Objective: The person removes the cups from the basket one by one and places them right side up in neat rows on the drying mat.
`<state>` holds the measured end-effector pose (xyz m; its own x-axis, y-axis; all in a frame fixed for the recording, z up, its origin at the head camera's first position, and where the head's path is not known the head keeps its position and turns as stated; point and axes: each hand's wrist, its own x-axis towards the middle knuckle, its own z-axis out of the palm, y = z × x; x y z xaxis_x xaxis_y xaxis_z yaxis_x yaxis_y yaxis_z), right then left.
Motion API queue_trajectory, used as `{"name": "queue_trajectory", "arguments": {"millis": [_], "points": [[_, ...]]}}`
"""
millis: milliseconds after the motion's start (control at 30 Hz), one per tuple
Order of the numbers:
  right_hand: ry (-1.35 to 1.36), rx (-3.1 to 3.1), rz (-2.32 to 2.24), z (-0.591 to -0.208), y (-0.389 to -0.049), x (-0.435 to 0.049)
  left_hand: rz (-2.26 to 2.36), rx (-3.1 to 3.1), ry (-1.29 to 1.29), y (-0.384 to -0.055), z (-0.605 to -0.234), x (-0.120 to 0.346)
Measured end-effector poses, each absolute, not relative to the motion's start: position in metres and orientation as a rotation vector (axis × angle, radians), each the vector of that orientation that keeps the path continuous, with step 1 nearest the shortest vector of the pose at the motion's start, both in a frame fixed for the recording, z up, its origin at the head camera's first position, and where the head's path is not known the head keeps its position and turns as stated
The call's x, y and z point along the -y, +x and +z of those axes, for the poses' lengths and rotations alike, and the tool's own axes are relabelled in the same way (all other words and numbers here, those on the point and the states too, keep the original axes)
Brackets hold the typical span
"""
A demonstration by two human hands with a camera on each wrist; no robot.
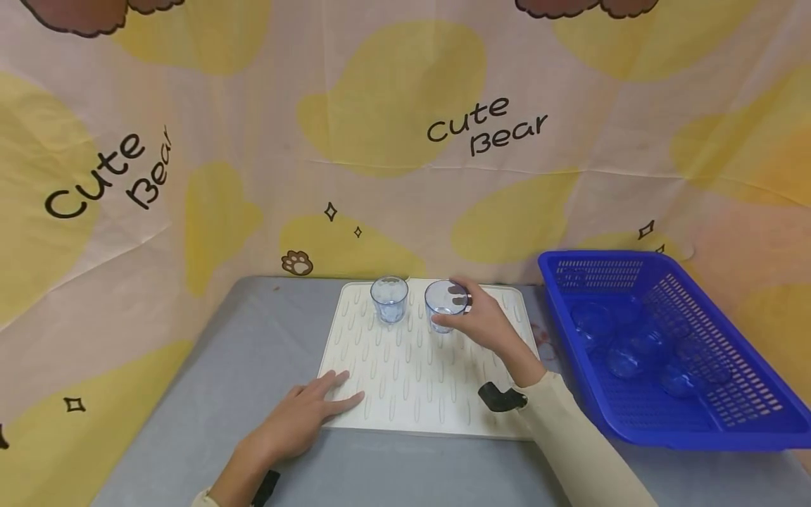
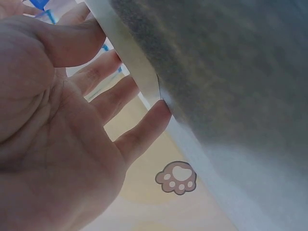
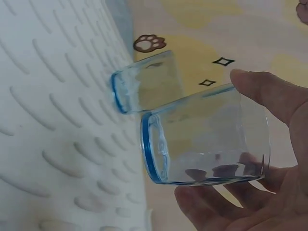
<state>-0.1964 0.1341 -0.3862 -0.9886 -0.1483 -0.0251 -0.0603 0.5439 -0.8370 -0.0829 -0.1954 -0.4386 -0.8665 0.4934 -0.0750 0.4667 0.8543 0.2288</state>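
Observation:
My right hand (image 1: pixel 484 320) grips a clear bluish drinking glass (image 1: pixel 441 298) from its right side, thumb in front and fingers round the back. The glass is upright, its base close over the white ribbed mat (image 1: pixel 405 384). In the right wrist view, the thumb is at one side of this glass (image 3: pixel 207 139) and the fingertips are at the other. A second matching glass (image 1: pixel 389 304) stands upright on the mat to the left. My left hand (image 1: pixel 299 420) rests at the mat's left front edge with its fingers spread, holding nothing.
To the right stands a blue plastic basket (image 1: pixel 697 441) with slotted walls and several clear glasses (image 1: pixel 627 358) inside. Grey cloth (image 1: pixel 253 352) covers the table. A patterned fabric backdrop (image 1: pixel 380 141) rises directly behind the mat.

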Motion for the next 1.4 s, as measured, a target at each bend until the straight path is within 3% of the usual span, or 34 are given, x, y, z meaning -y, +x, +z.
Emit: {"name": "queue_trajectory", "arguments": {"millis": [733,1400], "points": [[-0.062,-2.744,-1.479,-0.427,-0.237,-0.108,0.289,-2.909,0.799,-0.083,-0.436,0.196],[-0.116,-2.699,-1.501,-0.423,-0.226,-0.123,0.333,-2.889,0.752,-0.084,-0.437,0.196]]}}
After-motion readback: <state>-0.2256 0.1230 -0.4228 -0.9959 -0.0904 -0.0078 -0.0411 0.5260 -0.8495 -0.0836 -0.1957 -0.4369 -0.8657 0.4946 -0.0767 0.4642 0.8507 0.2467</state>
